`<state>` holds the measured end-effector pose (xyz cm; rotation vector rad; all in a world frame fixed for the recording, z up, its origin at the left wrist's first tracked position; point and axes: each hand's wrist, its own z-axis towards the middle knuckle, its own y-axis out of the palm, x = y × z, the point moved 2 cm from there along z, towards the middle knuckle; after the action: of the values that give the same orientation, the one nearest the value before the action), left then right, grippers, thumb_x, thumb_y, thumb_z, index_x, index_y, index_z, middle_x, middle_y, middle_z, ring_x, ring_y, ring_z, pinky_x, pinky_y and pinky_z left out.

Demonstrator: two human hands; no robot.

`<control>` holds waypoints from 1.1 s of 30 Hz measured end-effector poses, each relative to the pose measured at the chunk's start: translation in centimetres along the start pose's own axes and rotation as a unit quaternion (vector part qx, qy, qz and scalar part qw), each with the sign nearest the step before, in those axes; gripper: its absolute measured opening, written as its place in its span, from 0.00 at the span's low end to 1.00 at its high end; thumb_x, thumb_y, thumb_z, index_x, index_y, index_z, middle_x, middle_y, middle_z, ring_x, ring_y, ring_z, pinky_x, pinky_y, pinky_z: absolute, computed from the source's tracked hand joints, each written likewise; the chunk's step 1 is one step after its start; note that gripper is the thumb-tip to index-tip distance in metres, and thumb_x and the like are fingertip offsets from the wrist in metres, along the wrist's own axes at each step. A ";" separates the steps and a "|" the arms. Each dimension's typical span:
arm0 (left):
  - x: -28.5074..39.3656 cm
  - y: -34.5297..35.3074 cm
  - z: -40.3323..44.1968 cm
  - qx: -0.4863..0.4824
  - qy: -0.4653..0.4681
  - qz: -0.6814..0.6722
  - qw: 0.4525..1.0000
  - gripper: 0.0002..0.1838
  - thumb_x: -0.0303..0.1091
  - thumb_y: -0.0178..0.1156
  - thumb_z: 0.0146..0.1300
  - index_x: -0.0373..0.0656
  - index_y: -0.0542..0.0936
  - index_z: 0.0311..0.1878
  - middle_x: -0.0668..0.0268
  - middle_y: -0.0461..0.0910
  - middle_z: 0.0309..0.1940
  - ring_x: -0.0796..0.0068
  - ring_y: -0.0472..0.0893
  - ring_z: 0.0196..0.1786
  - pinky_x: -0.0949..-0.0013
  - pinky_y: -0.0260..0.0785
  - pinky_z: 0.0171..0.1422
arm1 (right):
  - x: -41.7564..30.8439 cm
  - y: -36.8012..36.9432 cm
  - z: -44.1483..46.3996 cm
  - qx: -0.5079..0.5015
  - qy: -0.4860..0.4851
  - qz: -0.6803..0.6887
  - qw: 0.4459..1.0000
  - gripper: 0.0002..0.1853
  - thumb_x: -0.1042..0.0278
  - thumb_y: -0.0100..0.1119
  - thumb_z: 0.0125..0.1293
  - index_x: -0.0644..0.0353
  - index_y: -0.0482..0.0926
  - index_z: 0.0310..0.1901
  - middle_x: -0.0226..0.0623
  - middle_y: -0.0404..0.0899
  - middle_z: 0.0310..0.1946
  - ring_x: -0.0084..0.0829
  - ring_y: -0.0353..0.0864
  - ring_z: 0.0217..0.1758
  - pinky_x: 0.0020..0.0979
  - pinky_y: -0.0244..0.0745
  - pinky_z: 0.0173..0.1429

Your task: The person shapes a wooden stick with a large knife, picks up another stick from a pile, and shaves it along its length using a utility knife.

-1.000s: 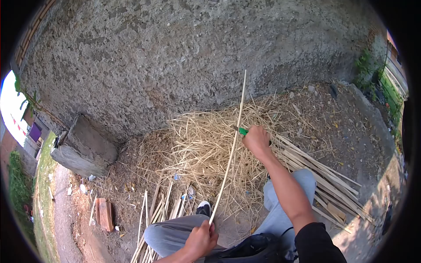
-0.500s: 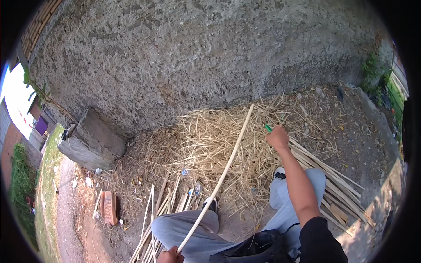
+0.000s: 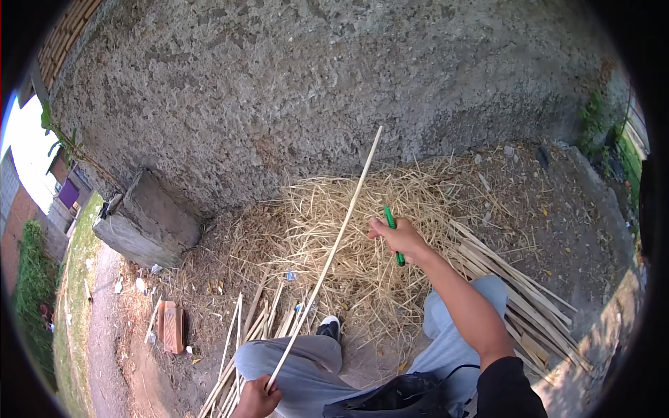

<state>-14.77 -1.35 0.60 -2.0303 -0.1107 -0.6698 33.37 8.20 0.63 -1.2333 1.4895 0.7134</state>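
Near the bottom edge, my left hand is closed around the lower end of a long, pale wooden strip. The strip slants up to the right, its far end in front of the wall. My right hand grips a green-handled tool to the right of the strip, not touching it. The tool's blade cannot be made out. Beneath both lies a heap of thin, straw-coloured shavings.
A rough grey wall spans the back. A concrete block stands at left, a reddish brick on the ground before it. Strips are piled at right and beside my left leg. My knees flank the middle ground.
The right hand and tool have moved away from the strip, then back left and lower, the tool now pointing upward. The left hand has shifted down and left along with the strip's lower end.
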 end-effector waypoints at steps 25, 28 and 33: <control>18.9 -4.8 10.9 0.085 0.245 -0.010 0.966 0.39 0.46 0.69 0.61 0.34 0.63 0.68 0.45 0.73 0.61 0.51 0.75 0.64 0.53 0.70 0.66 | -2.3 2.8 -2.6 -0.039 -0.107 0.253 0.961 0.13 0.65 0.68 0.64 0.67 0.81 0.42 0.39 0.84 0.32 0.15 0.63 0.16 0.21 0.59 0.20; 22.4 -3.3 17.1 -0.009 0.223 -0.142 0.964 0.35 0.46 0.66 0.65 0.32 0.65 0.65 0.47 0.77 0.55 0.61 0.80 0.54 0.61 0.75 0.53 | -2.3 2.9 -2.8 -0.070 -0.117 0.236 0.962 0.12 0.66 0.66 0.65 0.65 0.81 0.43 0.32 0.81 0.28 0.14 0.63 0.16 0.21 0.58 0.21; 23.3 -1.7 20.7 -0.240 0.115 -0.340 0.902 0.19 0.44 0.59 0.71 0.34 0.72 0.46 0.63 0.79 0.32 0.82 0.75 0.22 0.76 0.64 0.21 | -2.8 2.0 -3.2 -0.132 -0.132 0.111 0.976 0.13 0.66 0.66 0.65 0.66 0.83 0.46 0.27 0.77 0.23 0.14 0.66 0.18 0.22 0.59 0.22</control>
<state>12.87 12.26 5.53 -2.3586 -0.5833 -1.4911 30.27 6.84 3.95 -1.1243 1.3519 1.2092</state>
